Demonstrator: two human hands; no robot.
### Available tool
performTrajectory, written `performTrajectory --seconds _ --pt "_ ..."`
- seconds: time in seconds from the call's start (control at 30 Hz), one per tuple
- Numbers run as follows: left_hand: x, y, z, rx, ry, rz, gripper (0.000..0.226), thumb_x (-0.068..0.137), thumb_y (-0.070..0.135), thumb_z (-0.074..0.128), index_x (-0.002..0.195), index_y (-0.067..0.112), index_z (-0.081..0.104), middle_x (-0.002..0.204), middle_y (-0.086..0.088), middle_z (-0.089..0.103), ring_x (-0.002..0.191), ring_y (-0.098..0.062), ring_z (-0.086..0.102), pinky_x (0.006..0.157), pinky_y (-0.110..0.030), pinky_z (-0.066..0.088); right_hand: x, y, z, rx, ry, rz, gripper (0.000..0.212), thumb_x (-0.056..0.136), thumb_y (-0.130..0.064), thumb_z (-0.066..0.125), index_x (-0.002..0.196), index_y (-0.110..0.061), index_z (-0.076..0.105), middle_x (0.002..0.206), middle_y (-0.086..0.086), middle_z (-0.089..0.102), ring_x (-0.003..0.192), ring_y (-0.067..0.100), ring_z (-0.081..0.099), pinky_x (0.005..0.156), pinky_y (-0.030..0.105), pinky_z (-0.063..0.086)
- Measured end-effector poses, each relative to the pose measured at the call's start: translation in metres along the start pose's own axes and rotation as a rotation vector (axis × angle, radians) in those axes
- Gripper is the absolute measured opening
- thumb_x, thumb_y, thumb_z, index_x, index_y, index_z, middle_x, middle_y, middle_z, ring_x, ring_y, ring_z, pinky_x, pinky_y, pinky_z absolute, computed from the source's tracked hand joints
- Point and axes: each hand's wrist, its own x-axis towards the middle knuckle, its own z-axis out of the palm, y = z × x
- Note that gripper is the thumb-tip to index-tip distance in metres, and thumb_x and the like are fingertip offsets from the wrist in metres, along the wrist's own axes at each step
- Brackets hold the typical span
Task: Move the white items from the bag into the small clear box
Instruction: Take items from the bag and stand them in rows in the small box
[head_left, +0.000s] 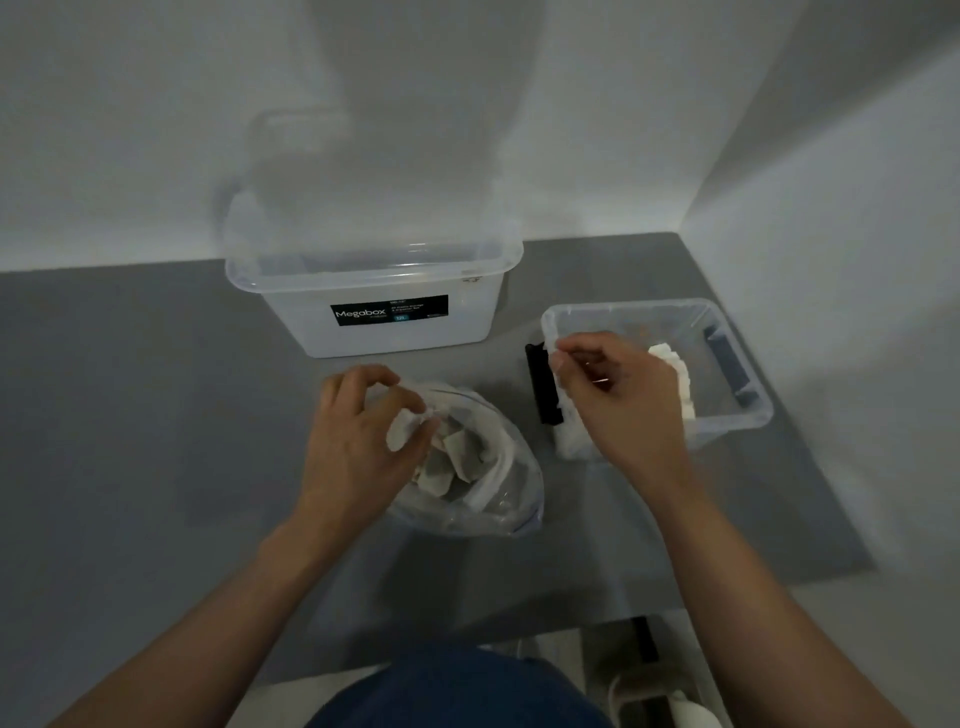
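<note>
A clear plastic bag (493, 504) lies open on the grey mat, with several white items (449, 467) inside it. My left hand (353, 447) grips the crumpled rim of the bag at its left side. To the right stands the small clear box (740, 358), holding several white items (675, 369). My right hand (618, 400) hovers over the box's near left corner with its fingers curled and thumb near the fingertips. I cannot make out whether anything is pinched there.
A large clear tub (374, 280) with a black Megabox label stands behind the bag, against the wall. The small box has a black latch (543, 387) on its left end. The grey mat (156, 415) ends at the walls behind and to the right.
</note>
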Motion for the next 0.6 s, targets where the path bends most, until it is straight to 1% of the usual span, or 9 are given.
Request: performTrajectory --seconds 0.07,0.1,0.17,0.23,0.3,0.37,0.47,0.53,0.6 --pt "-0.010 -0.016 0.001 0.035 -0.031 0.042 0.019 0.082 0.037 0.082 0.088 0.020 0.077 0.125 -0.009 0.057 0.115 -0.030 0.047 0.087 -0.038 0.047 -0.026 -0.013 0.023 0.110 -0.134 0.022 0.011 0.093 -0.025 0.073 0.104 -0.026 0.076 0.092 -0.017 0.075 0.089 0.002 0.072 0.083 0.019 0.056" --pt "-0.014 -0.022 0.004 0.065 -0.057 0.069 0.020 0.082 0.040 0.082 0.085 0.021 0.078 0.128 -0.011 0.057 0.119 -0.032 0.046 0.091 -0.041 0.047 -0.037 -0.018 0.035 0.101 -0.242 0.021 0.014 0.094 -0.025 0.072 0.107 -0.026 0.076 0.095 -0.017 0.075 0.090 0.001 0.071 0.084 0.017 0.055" --pt "-0.016 -0.034 0.012 0.131 -0.147 0.098 0.023 0.082 0.045 0.079 0.086 0.023 0.080 0.134 -0.013 0.057 0.128 -0.040 0.044 0.097 -0.048 0.047 -0.052 -0.018 0.064 -0.053 -0.472 -0.005 0.017 0.096 -0.027 0.067 0.110 -0.029 0.077 0.100 -0.016 0.075 0.092 -0.002 0.068 0.086 0.013 0.052" --pt "-0.014 -0.047 0.022 0.228 -0.280 0.100 0.033 0.076 0.047 0.082 0.100 0.025 0.078 0.139 -0.018 0.054 0.135 -0.048 0.041 0.102 -0.055 0.045 -0.059 -0.006 0.094 -0.318 -0.627 -0.046 0.022 0.097 -0.034 0.061 0.113 -0.033 0.076 0.103 -0.010 0.075 0.092 0.005 0.067 0.086 0.024 0.054" --pt "-0.010 -0.058 0.030 0.308 -0.443 0.088 0.059 0.072 0.046 0.082 0.126 0.027 0.067 0.145 -0.019 0.047 0.139 -0.051 0.036 0.109 -0.059 0.042 -0.061 0.010 0.116 -0.609 -0.640 -0.031 0.028 0.095 -0.040 0.053 0.112 -0.034 0.074 0.103 -0.003 0.074 0.095 0.019 0.068 0.081 0.033 0.054" --pt "-0.007 -0.065 0.031 0.310 -0.543 0.098 0.073 0.076 0.046 0.076 0.143 0.027 0.053 0.152 -0.018 0.039 0.143 -0.048 0.030 0.114 -0.058 0.036 -0.061 0.018 0.125 -0.759 -0.578 0.019 0.027 0.093 -0.032 0.053 0.108 -0.024 0.074 0.102 0.003 0.072 0.096 0.028 0.068 0.075 0.035 0.052" --pt "-0.001 -0.071 0.028 0.270 -0.564 0.152 0.083 0.078 0.051 0.072 0.150 0.025 0.041 0.156 -0.014 0.033 0.144 -0.041 0.028 0.116 -0.053 0.034 -0.054 0.020 0.129 -0.804 -0.494 0.096 0.025 0.090 -0.027 0.064 0.108 -0.014 0.073 0.104 0.009 0.072 0.097 0.032 0.068 0.078 0.034 0.051" --pt "0.001 -0.073 0.027 0.253 -0.565 0.180 0.085 0.078 0.051 0.073 0.151 0.026 0.038 0.156 -0.011 0.032 0.144 -0.037 0.027 0.114 -0.050 0.034 -0.054 0.021 0.134 -0.802 -0.460 0.128 0.030 0.084 -0.031 0.072 0.108 -0.014 0.072 0.100 0.009 0.071 0.093 0.031 0.068 0.074 0.032 0.050" --pt "0.001 -0.072 0.026 0.237 -0.569 0.192 0.083 0.078 0.048 0.072 0.151 0.027 0.038 0.157 -0.010 0.031 0.144 -0.035 0.025 0.115 -0.048 0.032 -0.059 0.023 0.140 -0.843 -0.470 0.127 0.029 0.081 -0.033 0.071 0.107 -0.018 0.071 0.094 0.007 0.071 0.088 0.030 0.069 0.067 0.030 0.046"
